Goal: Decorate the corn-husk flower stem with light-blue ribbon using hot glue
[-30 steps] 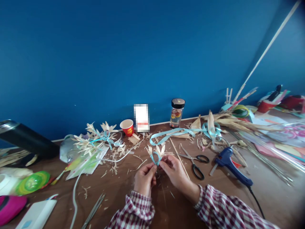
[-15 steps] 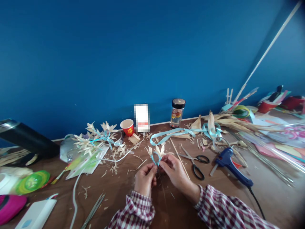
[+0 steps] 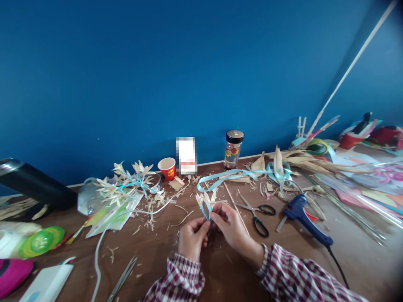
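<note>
Between my hands stands a small spray of husk flowers [image 3: 206,199], with cream petals on light-blue wrapped stems. My left hand [image 3: 192,237] pinches the bottom of the stems between thumb and forefinger. From the other side my right hand [image 3: 229,224] pinches the same stems, its fingertips close to the left thumb. Just beyond the flowers a light-blue ribbon [image 3: 217,177] lies loosely looped on the table. Black-handled scissors [image 3: 258,214] rest with blades spread to the right of my right hand, beside a thin stick [image 3: 236,207].
A blue glue gun [image 3: 308,220] with its cord lies at the right. More finished husk flowers [image 3: 126,180] stand at the left, near a red paper cup [image 3: 167,168]. A lidded jar [image 3: 233,149] stands by the wall. Metal tweezers or blades [image 3: 123,277] lie at front left; husk scraps are scattered about.
The two flower heads have come closer together and tilted slightly. Both hands keep their pinch on the stems, with my left hand shifted a little. The view has moved slightly.
</note>
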`<state>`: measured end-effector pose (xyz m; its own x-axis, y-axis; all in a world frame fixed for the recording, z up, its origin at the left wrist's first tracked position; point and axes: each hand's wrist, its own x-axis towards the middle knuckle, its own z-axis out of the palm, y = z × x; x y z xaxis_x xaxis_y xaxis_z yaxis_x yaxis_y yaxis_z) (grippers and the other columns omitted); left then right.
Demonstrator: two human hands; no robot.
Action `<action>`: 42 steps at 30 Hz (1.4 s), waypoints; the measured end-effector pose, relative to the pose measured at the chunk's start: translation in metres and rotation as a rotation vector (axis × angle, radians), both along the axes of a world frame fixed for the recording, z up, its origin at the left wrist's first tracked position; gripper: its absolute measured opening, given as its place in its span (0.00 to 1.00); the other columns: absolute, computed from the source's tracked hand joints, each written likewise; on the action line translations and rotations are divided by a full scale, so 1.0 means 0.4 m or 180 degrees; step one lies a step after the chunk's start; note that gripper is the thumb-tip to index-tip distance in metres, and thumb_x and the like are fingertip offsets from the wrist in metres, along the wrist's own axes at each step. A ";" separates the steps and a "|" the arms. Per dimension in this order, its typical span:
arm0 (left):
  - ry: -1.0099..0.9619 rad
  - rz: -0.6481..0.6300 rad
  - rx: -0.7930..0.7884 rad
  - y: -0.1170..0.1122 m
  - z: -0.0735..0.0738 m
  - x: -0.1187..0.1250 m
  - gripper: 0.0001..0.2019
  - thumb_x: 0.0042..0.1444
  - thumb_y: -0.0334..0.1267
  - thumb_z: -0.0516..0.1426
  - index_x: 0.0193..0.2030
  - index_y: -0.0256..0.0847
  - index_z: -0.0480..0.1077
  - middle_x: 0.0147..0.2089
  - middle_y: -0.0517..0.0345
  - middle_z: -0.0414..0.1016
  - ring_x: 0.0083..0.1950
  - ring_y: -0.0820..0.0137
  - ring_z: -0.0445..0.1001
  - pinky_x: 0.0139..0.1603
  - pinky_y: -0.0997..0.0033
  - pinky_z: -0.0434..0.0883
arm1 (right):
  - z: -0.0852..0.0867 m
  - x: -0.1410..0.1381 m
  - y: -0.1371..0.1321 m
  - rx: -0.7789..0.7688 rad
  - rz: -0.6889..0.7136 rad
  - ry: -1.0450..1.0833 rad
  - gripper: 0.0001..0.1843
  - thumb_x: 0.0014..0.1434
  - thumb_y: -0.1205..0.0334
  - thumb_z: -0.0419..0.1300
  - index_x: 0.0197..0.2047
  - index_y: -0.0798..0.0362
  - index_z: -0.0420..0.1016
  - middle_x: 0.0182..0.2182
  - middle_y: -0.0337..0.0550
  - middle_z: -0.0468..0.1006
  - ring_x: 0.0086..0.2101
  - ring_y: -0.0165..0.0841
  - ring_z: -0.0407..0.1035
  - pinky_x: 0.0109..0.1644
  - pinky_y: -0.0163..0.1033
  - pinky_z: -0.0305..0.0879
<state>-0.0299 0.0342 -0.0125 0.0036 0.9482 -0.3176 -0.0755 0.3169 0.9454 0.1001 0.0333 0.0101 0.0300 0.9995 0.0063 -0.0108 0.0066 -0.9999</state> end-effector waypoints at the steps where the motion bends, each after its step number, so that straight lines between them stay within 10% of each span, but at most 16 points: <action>1: 0.0037 0.0022 0.0015 0.000 0.003 0.001 0.22 0.37 0.50 0.65 0.33 0.32 0.77 0.10 0.66 0.62 0.13 0.79 0.58 0.13 0.79 0.56 | 0.000 0.001 0.000 -0.0004 0.0011 -0.0009 0.06 0.53 0.59 0.59 0.31 0.52 0.68 0.22 0.34 0.68 0.21 0.27 0.62 0.25 0.32 0.60; 9: -0.0115 0.0224 0.0127 -0.001 0.011 0.007 0.19 0.38 0.51 0.64 0.29 0.34 0.75 0.10 0.68 0.59 0.12 0.80 0.55 0.13 0.80 0.54 | -0.015 0.016 0.016 0.0156 0.0068 -0.0315 0.10 0.59 0.57 0.53 0.37 0.54 0.73 0.23 0.38 0.72 0.21 0.29 0.65 0.25 0.34 0.63; 15: -0.0462 -0.0124 0.0048 0.002 -0.001 -0.002 0.19 0.42 0.50 0.63 0.32 0.34 0.74 0.11 0.69 0.59 0.13 0.82 0.54 0.14 0.82 0.52 | -0.009 0.033 0.022 0.0697 0.0209 -0.0785 0.11 0.55 0.66 0.56 0.42 0.51 0.75 0.45 0.45 0.75 0.46 0.38 0.68 0.51 0.42 0.61; 24: -0.0141 -0.0067 0.0239 -0.003 0.005 0.007 0.18 0.44 0.48 0.62 0.34 0.33 0.73 0.11 0.70 0.59 0.12 0.81 0.55 0.13 0.82 0.53 | 0.010 0.039 0.019 0.0646 0.0496 -0.1383 0.03 0.56 0.68 0.55 0.33 0.52 0.70 0.26 0.37 0.72 0.25 0.29 0.65 0.29 0.33 0.61; 42: 0.0198 -0.0242 0.0625 -0.003 0.004 0.000 0.11 0.46 0.42 0.62 0.32 0.35 0.77 0.26 0.56 0.77 0.26 0.74 0.69 0.28 0.77 0.66 | 0.025 0.072 0.033 0.0608 0.0998 -0.1629 0.07 0.57 0.68 0.57 0.27 0.53 0.68 0.23 0.34 0.68 0.26 0.27 0.61 0.31 0.31 0.56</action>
<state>-0.0298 0.0331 -0.0109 0.0635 0.9897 -0.1287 0.0020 0.1288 0.9917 0.1288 0.0466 0.0203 -0.3183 0.9402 0.1215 0.4385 0.2597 -0.8604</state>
